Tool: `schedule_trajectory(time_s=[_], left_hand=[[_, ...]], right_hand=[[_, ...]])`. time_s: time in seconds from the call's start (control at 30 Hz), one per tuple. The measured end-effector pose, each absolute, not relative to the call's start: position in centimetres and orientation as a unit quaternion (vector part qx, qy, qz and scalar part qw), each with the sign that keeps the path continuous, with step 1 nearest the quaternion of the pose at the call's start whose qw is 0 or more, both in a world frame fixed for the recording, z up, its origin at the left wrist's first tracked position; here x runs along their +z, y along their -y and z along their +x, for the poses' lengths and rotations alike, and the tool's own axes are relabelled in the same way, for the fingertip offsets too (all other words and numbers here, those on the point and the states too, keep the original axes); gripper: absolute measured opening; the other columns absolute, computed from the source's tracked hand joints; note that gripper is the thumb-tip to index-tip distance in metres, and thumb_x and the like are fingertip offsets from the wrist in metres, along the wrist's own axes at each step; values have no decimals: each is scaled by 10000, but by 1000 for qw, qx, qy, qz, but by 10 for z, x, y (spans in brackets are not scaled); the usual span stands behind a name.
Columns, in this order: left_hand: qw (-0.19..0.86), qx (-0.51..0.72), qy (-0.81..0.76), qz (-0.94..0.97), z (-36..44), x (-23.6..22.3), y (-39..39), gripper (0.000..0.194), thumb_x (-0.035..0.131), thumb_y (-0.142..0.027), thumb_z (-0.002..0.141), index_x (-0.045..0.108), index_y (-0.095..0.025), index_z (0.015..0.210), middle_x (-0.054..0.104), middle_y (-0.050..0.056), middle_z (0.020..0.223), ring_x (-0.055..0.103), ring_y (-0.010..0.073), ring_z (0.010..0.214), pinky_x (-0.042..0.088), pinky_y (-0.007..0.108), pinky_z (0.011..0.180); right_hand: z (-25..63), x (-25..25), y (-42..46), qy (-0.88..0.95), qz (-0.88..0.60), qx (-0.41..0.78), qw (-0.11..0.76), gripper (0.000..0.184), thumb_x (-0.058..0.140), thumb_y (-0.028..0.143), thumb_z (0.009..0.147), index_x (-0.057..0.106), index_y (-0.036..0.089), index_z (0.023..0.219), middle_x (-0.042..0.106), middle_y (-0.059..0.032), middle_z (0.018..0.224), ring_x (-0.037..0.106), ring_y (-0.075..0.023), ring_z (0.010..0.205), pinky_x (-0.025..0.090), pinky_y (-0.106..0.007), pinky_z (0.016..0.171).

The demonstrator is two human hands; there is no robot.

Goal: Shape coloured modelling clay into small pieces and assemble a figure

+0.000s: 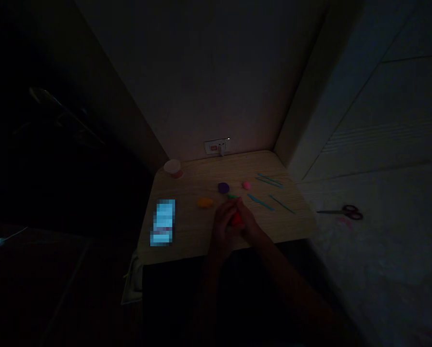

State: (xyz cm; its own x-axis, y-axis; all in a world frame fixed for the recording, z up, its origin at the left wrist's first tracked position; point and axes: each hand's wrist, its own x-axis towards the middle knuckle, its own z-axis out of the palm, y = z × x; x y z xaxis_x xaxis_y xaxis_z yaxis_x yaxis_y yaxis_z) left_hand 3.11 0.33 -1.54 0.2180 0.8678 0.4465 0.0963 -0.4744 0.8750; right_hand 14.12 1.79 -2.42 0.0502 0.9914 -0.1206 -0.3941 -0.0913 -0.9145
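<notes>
Near the table's front, a red lump (236,219), which looks like modelling clay, is held between my two hands. My left hand (223,224) is curled round its left side, and my right hand (248,222) grips it from the right with the fingers over the top. A bit of green (232,196) shows just beyond my fingertips. Close by on the table lie a purple lump (223,188), an orange lump (205,202) and a small pink lump (246,185). The dim light hides finger detail.
Thin blue modelling tools (261,202) lie at the table's right. A lit phone (163,222) rests at the left, with a paper cup (173,168) at the back left corner. Scissors (346,212) lie on a pale surface beyond the wooden table (187,246). A wall socket (217,146) is behind.
</notes>
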Motion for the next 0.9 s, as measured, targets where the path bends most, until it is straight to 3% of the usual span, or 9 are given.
schedule_trajectory(time_s=[0.17, 0.27, 0.4, 0.47, 0.53, 0.6, 0.73, 0.9], left_hand=[[327, 480, -363, 729, 17, -1, -2, 328, 701, -370, 949, 768, -277, 1256, 739, 103, 1342, 592, 318, 1358, 443, 530, 1173], [381, 521, -419, 638, 12, 8, -2, 300, 638, -416, 978, 805, -237, 1152, 794, 106, 1187, 717, 279, 1127, 577, 410, 963], [389, 583, -514, 495, 9, 10, -4, 417, 686, -572, 920, 779, -179, 818, 763, 56, 751, 682, 181, 689, 541, 272, 658], [401, 617, -507, 448, 12, 10, -5, 540, 669, -659, 904, 680, -180, 655, 644, 14, 573, 575, 134, 544, 470, 238, 556], [437, 647, -484, 396, 16, 10, -6, 631, 655, -729, 880, 561, -192, 561, 501, -27, 461, 454, 103, 443, 385, 223, 471], [475, 659, -465, 352, 20, 10, -7, 661, 700, -757, 828, 499, -199, 535, 418, -53, 427, 390, 88, 410, 344, 217, 441], [582, 641, -413, 282, 24, 10, -10, 603, 796, -730, 755, 572, -188, 614, 474, -46, 494, 410, 88, 434, 352, 218, 437], [705, 600, -341, 165, 25, 10, -10, 471, 684, -626, 915, 683, -173, 788, 653, 20, 694, 579, 129, 573, 489, 259, 558]], right_hand=[[145, -10, -4, 347, -359, 713, 493, 890, 391, 1004, 787, 715, 228, 1077, 753, -96, 1018, 710, -265, 1026, 585, -410, 871], [149, -1, 2, 405, -315, 719, 470, 944, 355, 1031, 762, 706, 232, 1122, 746, -118, 1079, 700, -287, 1051, 577, -428, 856], [155, 0, 8, 470, -418, 581, 516, 585, 656, 744, 882, 670, 247, 1191, 692, -91, 1108, 649, -255, 1018, 545, -403, 878], [156, -1, 9, 497, -479, 472, 548, 533, 841, 542, 799, 644, 251, 1199, 641, -44, 1011, 603, -225, 918, 527, -378, 849], [154, -2, 7, 510, -492, 415, 570, 547, 893, 372, 744, 622, 255, 1205, 572, 13, 878, 558, -195, 813, 510, -347, 787], [150, -2, 4, 501, -481, 415, 588, 495, 835, 301, 789, 616, 263, 1231, 529, 48, 784, 543, -179, 737, 499, -329, 741], [148, 1, -2, 482, -492, 393, 609, 393, 760, 317, 858, 675, 268, 1238, 577, 46, 740, 601, -185, 741, 521, -364, 825], [150, 10, 2, 480, -509, 367, 613, 396, 799, 311, 823, 714, 265, 1206, 677, 30, 750, 667, -198, 749, 551, -388, 862]])
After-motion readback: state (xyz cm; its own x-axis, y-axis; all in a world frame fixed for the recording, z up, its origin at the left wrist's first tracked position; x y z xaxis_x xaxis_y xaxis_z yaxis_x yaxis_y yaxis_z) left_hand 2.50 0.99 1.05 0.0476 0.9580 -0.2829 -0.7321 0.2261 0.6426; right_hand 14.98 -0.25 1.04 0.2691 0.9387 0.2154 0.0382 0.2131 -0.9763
